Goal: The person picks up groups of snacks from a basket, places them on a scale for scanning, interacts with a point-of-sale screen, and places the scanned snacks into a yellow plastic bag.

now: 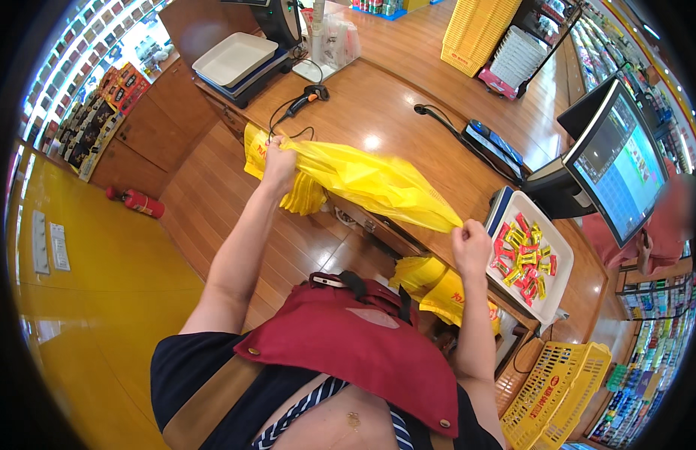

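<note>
A yellow plastic bag (370,180) is stretched between my two hands above the front edge of the wooden counter (376,101). At its left end my left hand (279,163) is closed on the plastic, near a hanging stack of yellow bags (303,194). My right hand (472,244) pinches the other end, just left of a white tray (563,264). Red and yellow wrapped candies (525,256) lie in that tray, which rests on a scale. Another stack of yellow bags (432,287) hangs below the counter, partly behind my right forearm.
A barcode scanner (304,102) with its cable lies behind my left hand, near a scale with an empty tray (235,59). A touchscreen monitor (621,163) stands at the right, with a person (666,225) beyond it. A yellow basket (556,394) is at lower right.
</note>
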